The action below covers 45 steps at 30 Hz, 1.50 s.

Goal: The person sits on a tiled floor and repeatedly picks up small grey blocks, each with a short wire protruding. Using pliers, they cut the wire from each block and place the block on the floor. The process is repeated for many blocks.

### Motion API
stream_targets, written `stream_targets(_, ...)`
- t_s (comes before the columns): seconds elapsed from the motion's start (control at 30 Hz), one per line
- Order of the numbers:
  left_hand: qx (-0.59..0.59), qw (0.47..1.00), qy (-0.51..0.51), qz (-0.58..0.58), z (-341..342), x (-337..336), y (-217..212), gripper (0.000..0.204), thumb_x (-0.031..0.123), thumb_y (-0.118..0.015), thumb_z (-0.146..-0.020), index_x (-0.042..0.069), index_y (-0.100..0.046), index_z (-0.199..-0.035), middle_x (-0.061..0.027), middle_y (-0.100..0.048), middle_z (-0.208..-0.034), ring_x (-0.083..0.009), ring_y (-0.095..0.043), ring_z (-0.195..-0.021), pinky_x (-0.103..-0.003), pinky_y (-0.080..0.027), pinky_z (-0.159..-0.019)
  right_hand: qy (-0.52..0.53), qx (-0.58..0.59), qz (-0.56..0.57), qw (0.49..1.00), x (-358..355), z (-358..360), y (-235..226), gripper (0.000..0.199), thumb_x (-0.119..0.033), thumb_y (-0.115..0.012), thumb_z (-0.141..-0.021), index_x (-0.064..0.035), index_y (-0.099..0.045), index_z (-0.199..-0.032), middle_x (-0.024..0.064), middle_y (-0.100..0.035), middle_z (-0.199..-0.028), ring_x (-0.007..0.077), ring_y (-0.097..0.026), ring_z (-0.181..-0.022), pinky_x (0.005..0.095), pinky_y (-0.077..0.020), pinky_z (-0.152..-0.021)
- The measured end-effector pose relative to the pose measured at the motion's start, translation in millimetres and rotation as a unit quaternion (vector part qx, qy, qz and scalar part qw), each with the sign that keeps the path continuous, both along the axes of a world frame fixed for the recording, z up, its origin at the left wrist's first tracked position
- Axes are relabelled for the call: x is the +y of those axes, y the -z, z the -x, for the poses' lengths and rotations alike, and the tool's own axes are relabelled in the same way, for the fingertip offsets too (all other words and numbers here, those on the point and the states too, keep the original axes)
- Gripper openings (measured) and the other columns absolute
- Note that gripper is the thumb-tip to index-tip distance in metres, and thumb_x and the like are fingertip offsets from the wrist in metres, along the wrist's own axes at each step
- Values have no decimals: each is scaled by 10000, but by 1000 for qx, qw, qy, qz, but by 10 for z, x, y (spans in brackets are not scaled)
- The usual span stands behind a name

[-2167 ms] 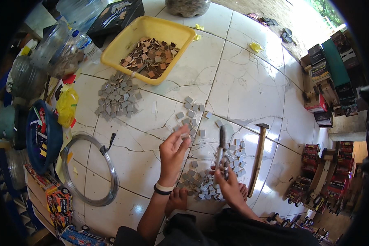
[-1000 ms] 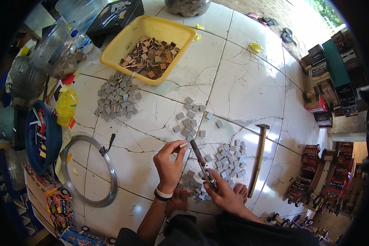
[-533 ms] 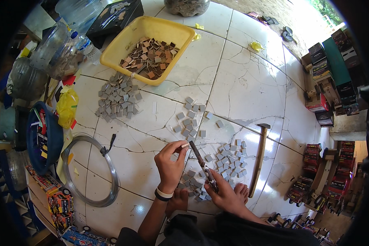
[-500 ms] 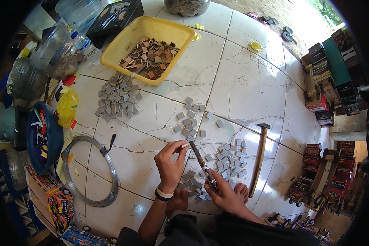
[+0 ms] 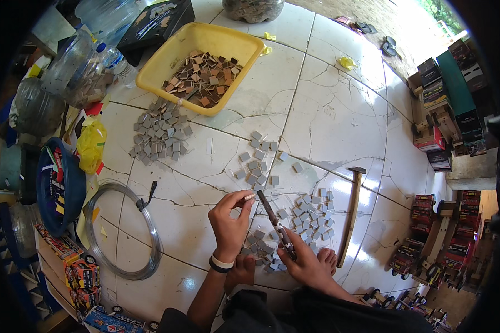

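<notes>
White cracked floor tiles (image 5: 339, 111) make up the whole work area, with the person sitting right on them, bare feet tucked in. Left hand (image 5: 230, 222) has its fingers pressed together, pinching one small tile piece (image 5: 249, 197) up off the floor. Right hand (image 5: 305, 261) is wrapped around the handles of a pair of pliers (image 5: 275, 222) (could be nippers, hard to tell at this size), tip pointing straight at that little piece and nearly touching it.

Looks to me like the trimming step: piece presented, tool lined up. I'd say the next move needs the tip seated squarely on the piece's edge and the pinch kept firm so it doesn't flick away.

Around them: a scatter of grey squares (image 5: 311, 213) just by the hands, another pile (image 5: 161, 136) farther left, a yellow tub (image 5: 155, 72) holding brownish squares, a wooden-handled hammer (image 5: 351, 213) lying to the right, and a coil of wire (image 5: 122, 230) on the left.
</notes>
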<state>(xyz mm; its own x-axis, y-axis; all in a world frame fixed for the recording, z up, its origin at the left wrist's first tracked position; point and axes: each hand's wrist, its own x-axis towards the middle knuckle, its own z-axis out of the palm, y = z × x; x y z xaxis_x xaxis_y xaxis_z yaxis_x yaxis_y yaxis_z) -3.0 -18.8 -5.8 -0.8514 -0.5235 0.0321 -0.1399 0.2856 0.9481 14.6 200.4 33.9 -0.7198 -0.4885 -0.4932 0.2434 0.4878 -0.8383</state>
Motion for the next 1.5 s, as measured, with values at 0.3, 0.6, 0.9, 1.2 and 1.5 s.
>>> stream_targets(0.3, 25, 981, -14, -193, -55, 41, 158, 196, -33, -757, -954, -49, -757, -1150, -85, -791, -1037, -112, -726, -936, -261, -575, -859, -16, -41, -6, 999, -65, 84, -221, 692, -201, -659, -1071, -56, -332, -1663, 221, -647, -1330, 290, -617, -1260, 386, -425, -1121)
stream_targets(0.6, 46, 979, -102, -168, 11, 281, -86, 131, -48, -722, -982, -98, -778, -1089, -83, -803, -915, -107, -745, -863, -231, -589, -846, -212, 194, -273, 918, -46, 5, 28, 951, 11, -686, -879, -227, -285, -1708, 241, -587, -1200, 441, -661, -967, 488, -557, -865)
stream_targets(0.9, 115, 960, -57, -247, -6, 239, -457, 167, -32, -675, -1026, -114, -716, -1166, -156, -769, -1090, -204, -761, -951, -312, -600, -902, -268, 49, -106, 956, 30, 77, 28, 963, -17, -699, -906, -239, -234, -1719, 244, -594, -1200, 471, -667, -991, 517, -565, -902)
stream_targets(1.2, 16, 959, -147, -240, -381, -303, 69, 246, 75, -739, -1021, -55, -705, -1227, -91, -752, -1093, -124, -690, -992, -265, -552, -912, -4, -200, 43, 979, 42, 356, -398, 726, -165, -652, -1083, -67, -281, -1700, 90, -670, -1328, 170, -611, -1130, 333, -468, -1016)
stream_targets(1.5, -18, 974, -27, -224, -245, -207, 66, 267, 63, -725, -1015, -46, -706, -1258, -87, -763, -1061, -101, -686, -948, -251, -545, -884, 44, -313, 131, 940, 126, 300, -306, 780, -208, -708, -1066, -34, -275, -1691, 63, -664, -1245, 132, -604, -1005, 276, -491, -906)
